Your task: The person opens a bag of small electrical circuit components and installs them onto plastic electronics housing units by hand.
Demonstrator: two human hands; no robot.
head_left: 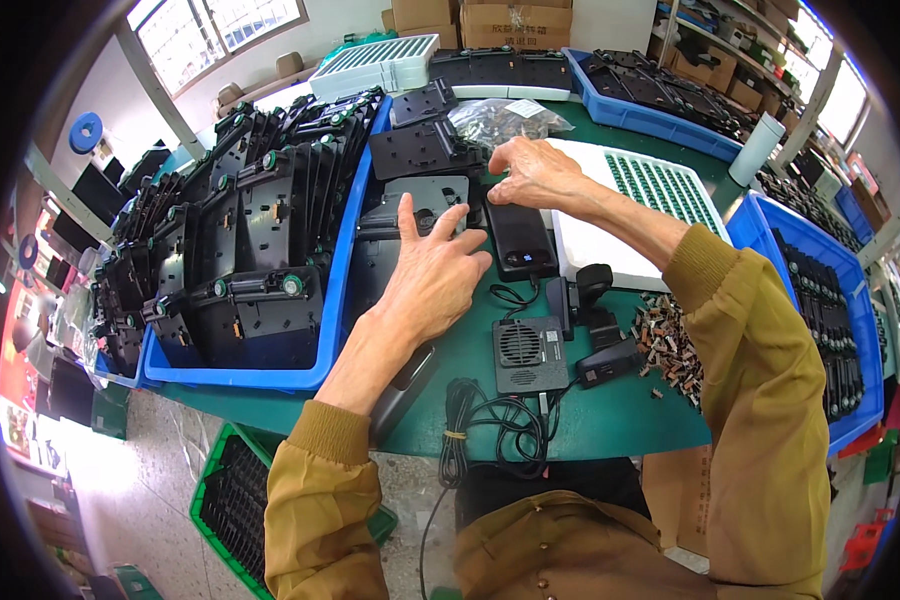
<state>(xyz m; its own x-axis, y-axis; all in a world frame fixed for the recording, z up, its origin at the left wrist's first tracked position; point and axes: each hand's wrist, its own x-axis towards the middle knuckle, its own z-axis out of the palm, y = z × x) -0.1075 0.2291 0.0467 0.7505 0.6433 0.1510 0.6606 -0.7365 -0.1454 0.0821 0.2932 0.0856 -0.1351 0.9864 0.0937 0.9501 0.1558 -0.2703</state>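
Black plastic casing [432,194] lies left of centre, upper half of frame. I judge it light, stiff, slightly slick; opposite edges best hold. Left hand [430,280] over its near side, fingers spread; contact I can't confirm. Right hand [542,172] by upper end of black device [518,240], fingers curled; can't tell if pinching anything. Device display lit. Upper middle: clear bag [485,125], label too small for me; carton [515,28] printed.
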